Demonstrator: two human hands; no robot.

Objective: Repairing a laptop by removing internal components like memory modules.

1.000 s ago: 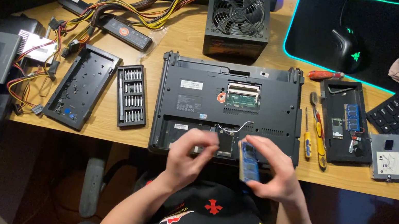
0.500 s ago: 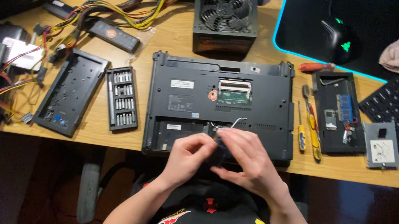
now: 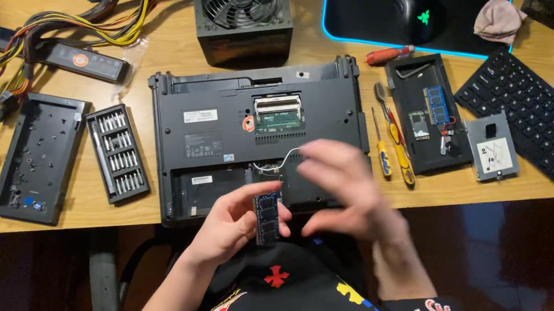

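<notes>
An opened black laptop lies bottom-up on the wooden desk, its memory bay uncovered. My left hand pinches a small blue memory module by its edge, just off the laptop's near edge. My right hand is blurred with its fingers spread. It hovers over the laptop's near right corner, beside the module, and holds nothing that I can see. It hides part of a dark compartment with thin wires.
Left of the laptop lie a screwdriver bit set and a black tray. A power supply with cables stands behind. Right: screwdrivers, a black cover holding memory modules, a drive caddy, a keyboard.
The memory module has passed from my right hand to my left. My right hand has let go and drawn up over the laptop's corner. The view has shifted closer.
</notes>
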